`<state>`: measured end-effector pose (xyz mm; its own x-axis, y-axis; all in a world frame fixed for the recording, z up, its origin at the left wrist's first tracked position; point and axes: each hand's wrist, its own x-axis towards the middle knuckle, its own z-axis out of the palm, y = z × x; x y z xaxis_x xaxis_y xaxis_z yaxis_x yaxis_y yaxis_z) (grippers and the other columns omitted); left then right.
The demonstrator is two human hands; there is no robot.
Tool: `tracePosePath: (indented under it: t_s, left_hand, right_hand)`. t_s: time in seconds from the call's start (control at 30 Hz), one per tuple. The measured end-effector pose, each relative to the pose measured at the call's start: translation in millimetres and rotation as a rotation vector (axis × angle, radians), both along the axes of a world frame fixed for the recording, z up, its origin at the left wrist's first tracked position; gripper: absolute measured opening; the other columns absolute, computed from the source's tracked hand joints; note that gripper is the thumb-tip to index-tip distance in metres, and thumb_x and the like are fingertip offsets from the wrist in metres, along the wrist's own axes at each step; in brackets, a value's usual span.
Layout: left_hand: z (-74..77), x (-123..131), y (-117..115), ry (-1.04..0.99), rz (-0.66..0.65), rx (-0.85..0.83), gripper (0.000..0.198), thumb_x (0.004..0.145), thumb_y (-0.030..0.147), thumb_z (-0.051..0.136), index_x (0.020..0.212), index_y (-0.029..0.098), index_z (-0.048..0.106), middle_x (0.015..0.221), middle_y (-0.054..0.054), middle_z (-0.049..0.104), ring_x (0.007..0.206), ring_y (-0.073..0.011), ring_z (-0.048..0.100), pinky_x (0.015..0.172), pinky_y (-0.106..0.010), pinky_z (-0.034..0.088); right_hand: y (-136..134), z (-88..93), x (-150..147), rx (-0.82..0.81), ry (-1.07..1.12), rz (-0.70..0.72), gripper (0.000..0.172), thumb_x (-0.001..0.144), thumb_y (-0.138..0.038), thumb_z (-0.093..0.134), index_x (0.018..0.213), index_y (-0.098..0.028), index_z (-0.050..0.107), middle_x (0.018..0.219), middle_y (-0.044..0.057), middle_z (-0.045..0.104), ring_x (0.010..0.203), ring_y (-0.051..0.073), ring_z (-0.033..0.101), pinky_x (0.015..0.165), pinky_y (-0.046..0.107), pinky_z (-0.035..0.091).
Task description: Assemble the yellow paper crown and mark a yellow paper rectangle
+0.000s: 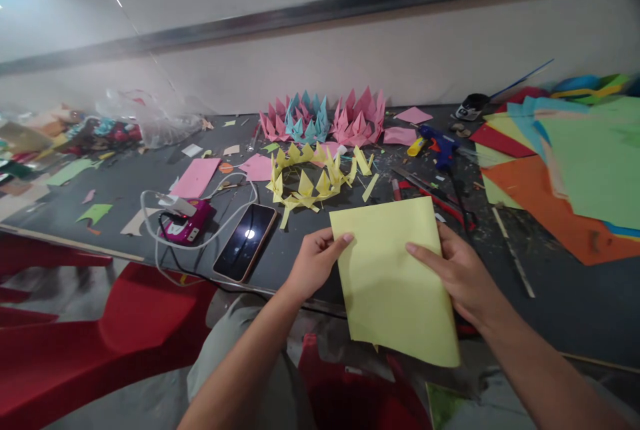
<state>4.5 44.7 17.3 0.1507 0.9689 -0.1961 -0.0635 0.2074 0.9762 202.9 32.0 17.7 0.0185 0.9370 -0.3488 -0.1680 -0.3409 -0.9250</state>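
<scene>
A sheet of yellow paper (390,290), apparently folded over at its right side, is held up at the table's front edge. My left hand (317,260) pinches its upper left edge, thumb on the front. On the right edge, my right hand (457,270) grips it with the thumb across the front and the fingers hidden behind. Just beyond the sheet lies a yellow paper crown (306,185) with pointed tips. Behind that stand a pink-and-blue paper crown (307,125) and a pink one (359,122).
Left of my hands are a phone (246,243) and a purple power adapter (187,222) with cables. A blue glue gun (440,143) and red-handled scissors (440,200) lie to the right, near stacked coloured paper (595,157). Red chairs (150,310) stand at the front.
</scene>
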Motion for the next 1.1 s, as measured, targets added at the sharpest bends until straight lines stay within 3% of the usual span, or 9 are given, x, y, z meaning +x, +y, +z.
tracePosePath:
  t_s: [0.47, 0.67, 0.8, 0.93, 1.03, 1.1]
  left_hand:
    - [-3.5, -0.6, 0.5, 0.033, 0.037, 0.04, 0.039, 0.071, 0.051, 0.064, 0.069, 0.012, 0.063, 0.062, 0.0, 0.058, 0.056, -0.0094, 0.047, 0.053, -0.021, 0.038]
    - [0.9, -11.8, 6.9, 0.008, 0.225, 0.066, 0.033, 0.069, 0.047, 0.067, 0.065, 0.014, 0.064, 0.06, 0.001, 0.06, 0.054, -0.0092, 0.051, 0.052, -0.02, 0.039]
    - [1.0, -22.7, 12.8, -0.025, 0.329, 0.101, 0.029, 0.067, 0.043, 0.071, 0.064, 0.014, 0.066, 0.064, -0.001, 0.064, 0.06, -0.0115, 0.056, 0.059, -0.022, 0.044]
    - [-4.8, -27.8, 16.2, 0.041, 0.307, 0.097, 0.031, 0.07, 0.044, 0.068, 0.066, 0.014, 0.066, 0.067, -0.002, 0.066, 0.061, -0.0124, 0.057, 0.06, -0.023, 0.046]
    - [-7.9, -26.6, 16.3, 0.181, 0.288, 0.146, 0.031, 0.077, 0.043, 0.061, 0.081, 0.014, 0.066, 0.081, -0.007, 0.068, 0.075, -0.0177, 0.063, 0.067, -0.028, 0.049]
    - [-5.8, -23.7, 12.8, 0.374, 0.399, 0.368, 0.033, 0.077, 0.037, 0.062, 0.102, 0.016, 0.061, 0.106, -0.011, 0.064, 0.1, -0.0228, 0.059, 0.08, -0.033, 0.048]
  right_hand:
    - [-1.7, -1.2, 1.4, 0.023, -0.025, 0.014, 0.05, 0.061, -0.043, 0.074, 0.104, -0.023, 0.057, 0.094, 0.006, 0.071, 0.078, 0.025, 0.067, 0.065, 0.035, 0.053]
    - [-2.5, -0.4, 3.9, -0.007, -0.153, 0.219, 0.039, 0.064, -0.05, 0.069, 0.085, -0.017, 0.066, 0.08, 0.005, 0.071, 0.074, 0.022, 0.064, 0.063, 0.029, 0.05]
    - [-0.3, 0.2, 7.4, 0.104, -0.204, 0.08, 0.03, 0.064, -0.048, 0.069, 0.069, -0.019, 0.064, 0.069, 0.001, 0.067, 0.065, 0.016, 0.059, 0.061, 0.025, 0.045]
    - [1.2, -0.6, 11.4, 0.147, -0.214, -0.015, 0.028, 0.064, -0.046, 0.07, 0.069, -0.019, 0.066, 0.072, 0.002, 0.066, 0.067, 0.016, 0.057, 0.063, 0.026, 0.044]
    - [0.1, 3.1, 13.9, 0.205, -0.283, 0.019, 0.025, 0.067, -0.045, 0.068, 0.067, -0.019, 0.064, 0.07, 0.001, 0.063, 0.066, 0.015, 0.054, 0.062, 0.025, 0.042]
    - [-1.8, 8.3, 13.3, 0.218, -0.325, 0.096, 0.025, 0.07, -0.043, 0.064, 0.066, -0.019, 0.062, 0.066, 0.0, 0.059, 0.063, 0.013, 0.05, 0.058, 0.024, 0.04]
